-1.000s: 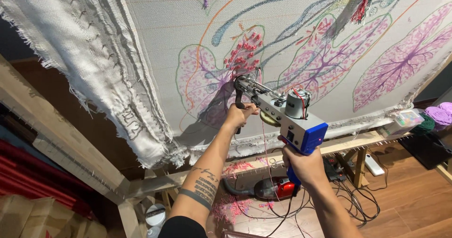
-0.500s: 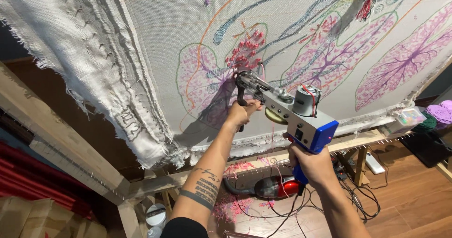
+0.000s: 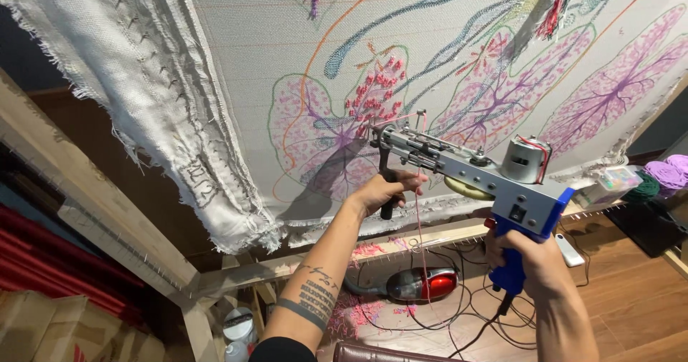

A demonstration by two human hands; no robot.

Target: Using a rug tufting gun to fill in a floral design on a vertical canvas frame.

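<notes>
Head camera view: a person holds a tufting gun up to a stretched backing cloth that fills the upper part of the frame. At centre, the left hand is wrapped tightly around the gun's black front handle, fingers closed on it. At lower right, the right hand is clenched around the blue rear grip. The gun's needle end touches the cloth at centre, on a pink leaf shape (one of several outlined leaves, the others spreading toward the upper right). Pink yarn hangs down from the gun's front. Below, on the wooden floor at bottom centre, lies a red hand vacuum among black cables. A wooden frame beam crosses the left side.
</notes>
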